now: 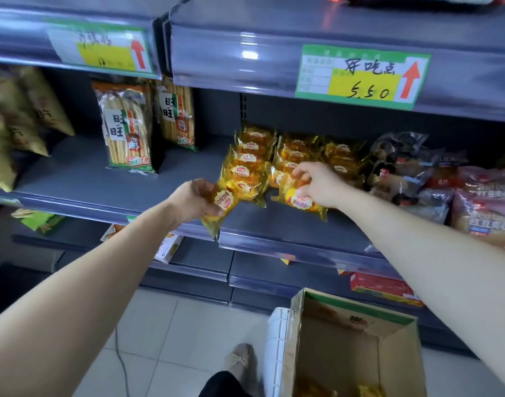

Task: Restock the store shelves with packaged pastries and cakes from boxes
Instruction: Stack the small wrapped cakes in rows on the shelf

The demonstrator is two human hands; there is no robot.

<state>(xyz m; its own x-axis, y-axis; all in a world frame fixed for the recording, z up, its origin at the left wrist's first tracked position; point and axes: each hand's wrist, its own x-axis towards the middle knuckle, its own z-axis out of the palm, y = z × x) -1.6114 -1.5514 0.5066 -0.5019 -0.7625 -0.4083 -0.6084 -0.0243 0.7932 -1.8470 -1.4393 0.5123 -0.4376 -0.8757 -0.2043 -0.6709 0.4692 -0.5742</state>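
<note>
Several yellow-wrapped pastry packs are stacked in rows on the grey middle shelf. My left hand grips one yellow pack at the shelf's front edge, the pack tilted and hanging partly over the lip. My right hand pinches another yellow pack lying on the shelf in front of the middle row. An open cardboard box stands on the floor at the lower right, with a few yellow packs showing at its bottom.
Rice-cracker bags stand left on the same shelf, gold bags further left. Dark and pink bread packs crowd the right. A price label hangs on the upper shelf edge. Red boxes sit on a lower shelf. My shoe is on the tiled floor.
</note>
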